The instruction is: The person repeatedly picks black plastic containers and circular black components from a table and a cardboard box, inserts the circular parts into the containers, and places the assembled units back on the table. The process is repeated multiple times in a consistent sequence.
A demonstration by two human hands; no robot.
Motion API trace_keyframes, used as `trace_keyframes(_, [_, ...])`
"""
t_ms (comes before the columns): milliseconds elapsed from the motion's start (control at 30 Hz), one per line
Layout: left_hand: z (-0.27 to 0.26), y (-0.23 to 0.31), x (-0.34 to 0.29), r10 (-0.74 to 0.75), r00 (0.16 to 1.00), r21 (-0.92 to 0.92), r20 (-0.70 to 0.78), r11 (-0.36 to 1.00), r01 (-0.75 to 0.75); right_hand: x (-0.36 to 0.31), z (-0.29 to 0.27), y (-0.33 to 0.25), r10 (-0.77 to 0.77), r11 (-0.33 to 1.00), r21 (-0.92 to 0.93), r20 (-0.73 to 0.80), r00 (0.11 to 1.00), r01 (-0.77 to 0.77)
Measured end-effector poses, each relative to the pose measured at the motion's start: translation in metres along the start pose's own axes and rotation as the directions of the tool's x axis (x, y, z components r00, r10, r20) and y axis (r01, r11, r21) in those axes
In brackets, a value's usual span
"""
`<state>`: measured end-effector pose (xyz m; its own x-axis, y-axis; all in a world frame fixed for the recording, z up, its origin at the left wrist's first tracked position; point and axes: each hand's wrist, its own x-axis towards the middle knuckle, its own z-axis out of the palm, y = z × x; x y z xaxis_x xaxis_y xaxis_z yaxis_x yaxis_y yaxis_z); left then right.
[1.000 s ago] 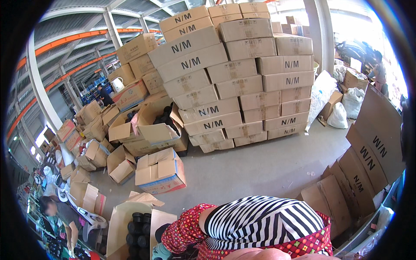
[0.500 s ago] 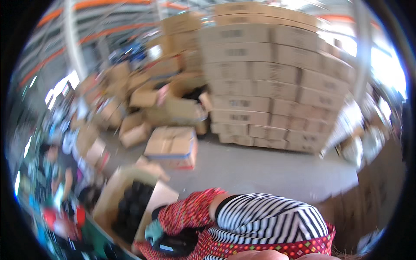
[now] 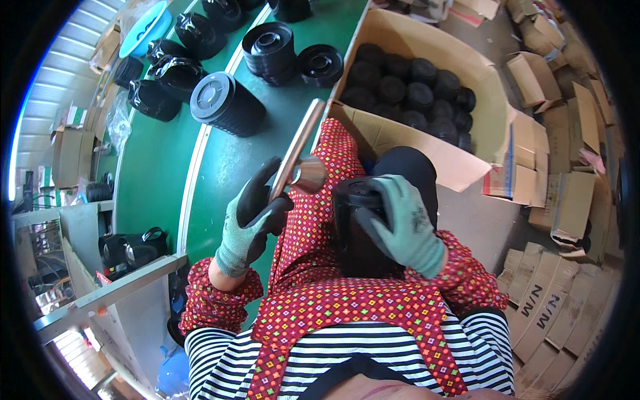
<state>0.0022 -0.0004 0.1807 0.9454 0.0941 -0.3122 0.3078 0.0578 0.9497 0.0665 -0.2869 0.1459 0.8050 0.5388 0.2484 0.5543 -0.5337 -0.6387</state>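
My left hand (image 3: 252, 223), in a green knitted glove with dark palm and fingers, grips the lower end of a shiny hammer-like metal tool (image 3: 293, 150). Its long handle slants up and away, and a short round metal head sticks out to the right. My right hand (image 3: 402, 223), gloved alike, is closed over the top and side of a black lidded container (image 3: 353, 240) in my lap. Fingers and thumb hide part of its top. The metal tool is apart from the container, to its left.
On the green table (image 3: 160, 153) stand a stack of round black lids (image 3: 230, 107), another black stack (image 3: 270, 53) and glossy black housings (image 3: 163, 80). A blue basin (image 3: 145, 28) lies beyond. Right of the table, an open carton (image 3: 493, 80) holds several black round pieces. Flattened cartons (image 3: 553, 307) lie on the right.
My view has swung from the stacked cartons down to the table and my lap. My left hand with the metal tool now shows, and the black container is under my right hand.
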Motion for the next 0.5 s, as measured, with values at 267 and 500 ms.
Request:
trace_keyframes(267, [0.045,0.066,0.047,-0.101,0.987,0.267,0.127,0.961,0.064,0.092,-0.072,0.035,-0.197,0.945,0.250,-0.075,0.977,0.210])
trace_keyframes(500, [0.063,0.096,0.081,0.002,0.938,0.228,0.345,0.970,-0.086,0.148,-0.012,0.108,-0.391,0.858,0.410,0.130,0.911,0.309])
